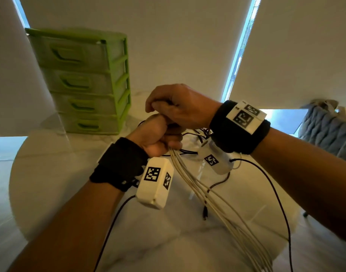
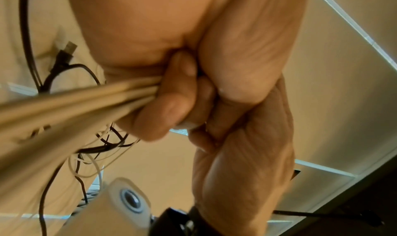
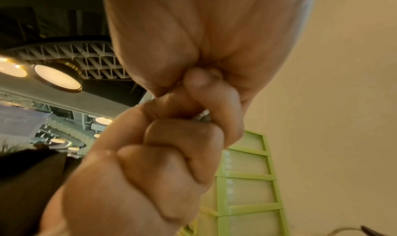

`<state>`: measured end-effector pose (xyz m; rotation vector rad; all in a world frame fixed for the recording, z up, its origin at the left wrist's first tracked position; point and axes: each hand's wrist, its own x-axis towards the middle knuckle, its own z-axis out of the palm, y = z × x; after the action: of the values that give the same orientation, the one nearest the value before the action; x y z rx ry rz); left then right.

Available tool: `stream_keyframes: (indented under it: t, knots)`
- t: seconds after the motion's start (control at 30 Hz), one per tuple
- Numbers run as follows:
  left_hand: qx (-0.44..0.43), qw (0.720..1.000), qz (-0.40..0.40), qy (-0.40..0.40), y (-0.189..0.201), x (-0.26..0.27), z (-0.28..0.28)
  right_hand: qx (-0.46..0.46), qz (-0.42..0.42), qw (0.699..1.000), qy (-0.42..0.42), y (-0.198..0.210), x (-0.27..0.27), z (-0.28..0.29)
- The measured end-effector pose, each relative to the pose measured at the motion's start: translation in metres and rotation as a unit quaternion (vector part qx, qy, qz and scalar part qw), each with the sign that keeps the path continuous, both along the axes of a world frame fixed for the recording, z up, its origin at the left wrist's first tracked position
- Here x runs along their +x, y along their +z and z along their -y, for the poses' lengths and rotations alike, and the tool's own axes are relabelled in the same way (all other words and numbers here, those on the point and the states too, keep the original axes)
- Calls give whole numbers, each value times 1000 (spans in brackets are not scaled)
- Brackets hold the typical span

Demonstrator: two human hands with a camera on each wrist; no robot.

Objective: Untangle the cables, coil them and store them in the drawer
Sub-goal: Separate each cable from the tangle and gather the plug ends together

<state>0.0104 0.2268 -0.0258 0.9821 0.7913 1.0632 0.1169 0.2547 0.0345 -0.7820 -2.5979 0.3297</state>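
My left hand [image 1: 164,138] is a fist round a bundle of several white cable [image 1: 199,187] loops, which hang down toward me over the table. In the left wrist view the curled fingers [image 2: 171,95] clamp those white cable [image 2: 75,100] strands. My right hand [image 1: 158,107] sits right on top of the left fist, fingers curled, pinching the cable's end there. A small metal glint shows under its finger [image 3: 214,96] in the right wrist view. A black cable [image 1: 217,185] lies loose on the table. More black and white cables lie tangled [image 1: 203,132] behind my hands.
A green drawer unit [image 1: 86,81] with several shut drawers stands at the back left of the round marble table [image 1: 50,173]. A black USB plug [image 2: 66,52] lies on the table. A grey knitted cushion [image 1: 325,130] sits beyond the table at the right.
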Motion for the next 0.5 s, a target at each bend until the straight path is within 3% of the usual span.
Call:
stream_keyframes:
  t: [0.3, 0.43, 0.5]
  knots:
    - [-22, 999, 17, 29, -4, 2, -4, 4, -57, 997, -43, -12, 0, -1]
    - [-24, 999, 22, 44, -7, 1, -5, 22, 26, 998, -60, -10, -4, -6]
    - [-20, 999, 29, 40, -7, 0, -6, 23, 27, 997, -69, -9, -4, -6]
